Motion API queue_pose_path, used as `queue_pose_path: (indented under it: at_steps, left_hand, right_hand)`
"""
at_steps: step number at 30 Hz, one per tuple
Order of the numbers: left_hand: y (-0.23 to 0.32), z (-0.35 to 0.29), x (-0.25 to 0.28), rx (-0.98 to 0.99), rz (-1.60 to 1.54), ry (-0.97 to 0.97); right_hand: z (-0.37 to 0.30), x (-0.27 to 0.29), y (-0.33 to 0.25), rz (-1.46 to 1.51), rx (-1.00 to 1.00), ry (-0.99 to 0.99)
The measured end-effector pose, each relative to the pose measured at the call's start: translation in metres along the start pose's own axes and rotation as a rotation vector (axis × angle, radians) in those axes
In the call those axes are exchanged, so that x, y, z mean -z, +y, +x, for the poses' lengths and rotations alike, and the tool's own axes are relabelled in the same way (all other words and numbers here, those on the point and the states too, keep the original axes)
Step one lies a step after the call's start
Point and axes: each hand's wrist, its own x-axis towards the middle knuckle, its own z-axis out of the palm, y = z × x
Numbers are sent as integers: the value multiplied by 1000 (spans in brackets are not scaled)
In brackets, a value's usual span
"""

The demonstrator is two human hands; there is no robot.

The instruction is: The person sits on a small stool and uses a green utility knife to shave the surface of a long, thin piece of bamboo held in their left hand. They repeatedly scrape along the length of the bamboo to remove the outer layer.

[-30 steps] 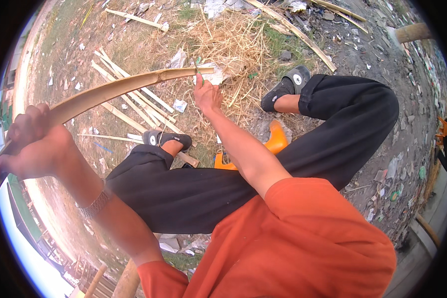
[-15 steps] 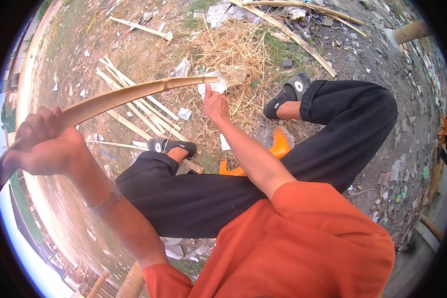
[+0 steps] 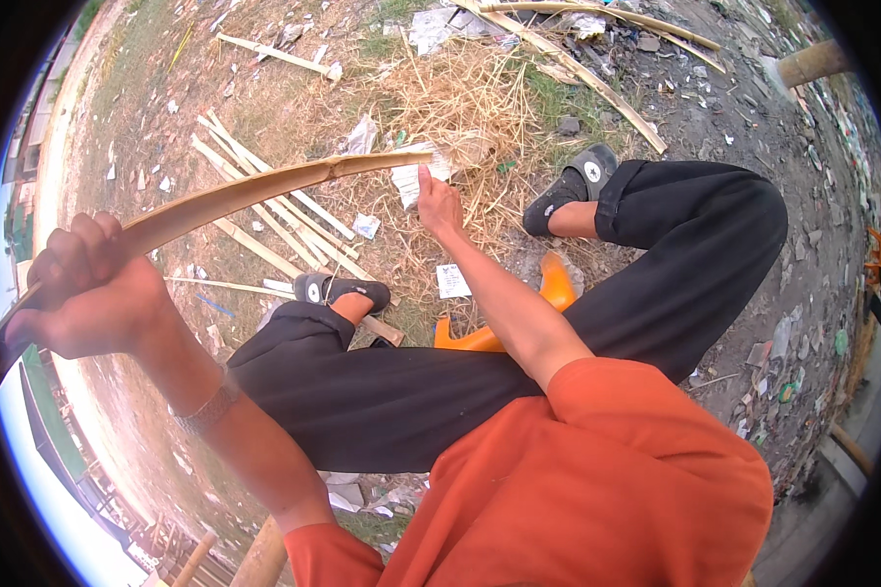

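A long split bamboo strip (image 3: 240, 196) arches across the left half of the view, rising from the left rim toward the middle. Near its left end my left hand (image 3: 93, 289) has its fingers wrapped round it. At the strip's other end is my right hand (image 3: 440, 207), just below the tip, thumb pointing up and fingers curled in. Whatever those fingers hold, if anything, is hidden, and a small gap seems to part the thumb from the strip. Beneath my right forearm an orange, smooth, curved object (image 3: 556, 284) shows between my legs.
Several thin bamboo strips (image 3: 308, 235) lie beside my left shoe (image 3: 343, 292). Dry straw (image 3: 470, 98) is heaped ahead, near my right shoe (image 3: 568, 191). A longer bamboo piece (image 3: 578, 73) lies at the far right. Paper scraps and litter cover the ground; a thick pole (image 3: 811, 64) stands upper right.
My right hand has shifted slightly to the right, away from the strip's tip. A white paper on the ground shows more beside my right forearm. The left hand keeps its grip, nearly still.
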Motion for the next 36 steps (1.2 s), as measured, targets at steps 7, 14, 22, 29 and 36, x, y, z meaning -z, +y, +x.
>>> queue_pose_path:
  at_steps: [7, 14, 22, 29, 36]
  left_hand:
    - [-5, -2, -7, -18, -6, 22]
    - [-7, 3, -12, -24, -15, -5]
    - [-1, -9, -7, 13, -27, 32]
    - [0, -7, -2, -7, -21, 3]
    - [2, -7, -6, 10, -83, 7]
  right_hand:
    - [9, -3, -7, -85, -55, 105]
    - [14, -8, 8, -191, -2, 92]
    - [-7, 0, 15, -234, -38, 157]
    - [6, -9, 1, -118, -118, 74]
    - [22, 13, 53, -337, -166, 130]
